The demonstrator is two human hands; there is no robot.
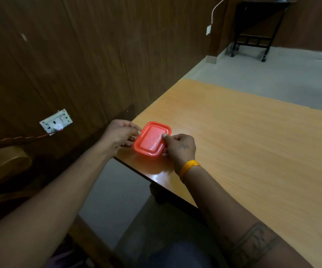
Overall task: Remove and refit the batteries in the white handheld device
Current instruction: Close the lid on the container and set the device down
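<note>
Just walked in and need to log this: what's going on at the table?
A person holds a small red lidded box at the near corner of the wooden table. The left hand grips its left end; the right hand grips the right end, thumb on the lid. The lid looks still on. No white handheld device can be identified.

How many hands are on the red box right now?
2. The left hand grips the red box's left end; the right hand holds its right side, thumb on the lid, at the table corner.
</note>
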